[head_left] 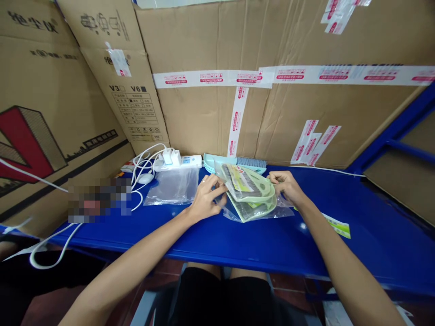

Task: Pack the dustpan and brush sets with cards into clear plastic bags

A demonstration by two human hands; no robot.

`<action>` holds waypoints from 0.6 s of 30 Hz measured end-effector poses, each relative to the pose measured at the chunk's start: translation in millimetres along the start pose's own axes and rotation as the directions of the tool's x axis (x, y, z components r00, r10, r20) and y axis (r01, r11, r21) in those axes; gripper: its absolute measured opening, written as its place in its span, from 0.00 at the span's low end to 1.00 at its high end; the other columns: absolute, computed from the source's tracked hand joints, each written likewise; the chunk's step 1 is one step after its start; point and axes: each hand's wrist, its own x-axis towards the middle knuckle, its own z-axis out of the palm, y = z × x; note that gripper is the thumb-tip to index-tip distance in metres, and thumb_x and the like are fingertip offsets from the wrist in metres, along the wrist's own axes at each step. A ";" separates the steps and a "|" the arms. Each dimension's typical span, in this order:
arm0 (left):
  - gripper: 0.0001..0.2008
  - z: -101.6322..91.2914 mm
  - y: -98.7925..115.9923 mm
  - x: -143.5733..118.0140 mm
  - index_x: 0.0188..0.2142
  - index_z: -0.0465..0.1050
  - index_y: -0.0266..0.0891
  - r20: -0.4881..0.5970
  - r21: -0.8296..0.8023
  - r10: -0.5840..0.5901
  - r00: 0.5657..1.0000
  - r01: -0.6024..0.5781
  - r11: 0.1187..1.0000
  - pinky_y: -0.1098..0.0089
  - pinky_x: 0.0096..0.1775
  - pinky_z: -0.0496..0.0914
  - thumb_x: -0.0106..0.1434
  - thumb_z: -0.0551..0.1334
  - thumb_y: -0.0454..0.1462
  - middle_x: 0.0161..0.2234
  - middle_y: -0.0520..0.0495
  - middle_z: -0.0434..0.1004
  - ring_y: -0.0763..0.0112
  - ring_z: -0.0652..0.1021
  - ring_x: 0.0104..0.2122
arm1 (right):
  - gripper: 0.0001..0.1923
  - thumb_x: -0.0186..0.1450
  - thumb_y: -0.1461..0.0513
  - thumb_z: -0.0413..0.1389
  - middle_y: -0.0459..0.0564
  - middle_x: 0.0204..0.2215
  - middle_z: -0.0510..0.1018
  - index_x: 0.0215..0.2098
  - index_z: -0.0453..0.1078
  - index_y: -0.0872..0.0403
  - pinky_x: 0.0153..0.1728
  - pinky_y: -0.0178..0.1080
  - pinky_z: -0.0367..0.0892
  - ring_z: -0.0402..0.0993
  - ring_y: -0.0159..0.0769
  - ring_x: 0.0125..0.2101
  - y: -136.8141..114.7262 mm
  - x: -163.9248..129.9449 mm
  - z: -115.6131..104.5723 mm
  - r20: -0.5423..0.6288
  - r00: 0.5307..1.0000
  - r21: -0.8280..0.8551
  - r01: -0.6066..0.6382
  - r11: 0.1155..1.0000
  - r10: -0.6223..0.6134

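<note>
A pale green dustpan and brush set, with a green and yellow label card on it, lies partly in a clear plastic bag above the blue table. My left hand, wearing a ring, pinches the bag's left edge. At the right end, my right hand is closed on the bag beside the dustpan's handle; its fingertips are partly hidden. Just behind sits a light blue dustpan with a grey-bristled brush.
Flat clear bags lie left of my hands, before a white power strip with tangled cables. A green and white card lies past my right forearm. Tall cardboard walls the back of the blue table.
</note>
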 end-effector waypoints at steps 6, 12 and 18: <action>0.09 -2.4 -0.3 -0.8 0.44 0.80 0.44 0.000 0.024 -0.066 0.998 0.066 0.998 0.55 0.44 0.71 0.68 0.62 0.34 0.44 0.43 0.79 0.58 0.75 0.44 | 0.15 0.37 0.66 0.52 0.40 0.20 0.56 0.19 0.49 0.50 0.24 0.35 0.40 0.46 0.29 0.23 -2.0 0.0 2.1 -0.004 1.000 0.025 0.001 1.000 -0.001; 0.18 -1.3 -3.1 -1.1 0.57 0.71 0.40 -0.010 -0.070 -0.074 0.997 0.073 0.995 0.54 0.48 0.72 0.68 0.62 0.34 0.47 0.40 0.82 0.56 0.78 0.48 | 0.15 0.37 0.66 0.52 0.41 0.20 0.58 0.18 0.48 0.50 0.23 0.35 0.41 0.48 0.28 0.23 -7.7 -1.9 8.1 -0.016 1.000 0.047 -0.007 0.999 0.008; 0.19 0.0 -2.2 0.9 0.56 0.68 0.40 -0.092 -0.063 -0.041 0.995 0.035 0.997 0.56 0.49 0.70 0.66 0.64 0.33 0.52 0.38 0.80 0.56 0.79 0.50 | 0.15 0.36 0.67 0.52 0.41 0.18 0.59 0.18 0.49 0.51 0.23 0.36 0.40 0.48 0.29 0.22 -9.0 -2.3 11.0 -0.001 1.000 0.090 -0.022 0.996 0.022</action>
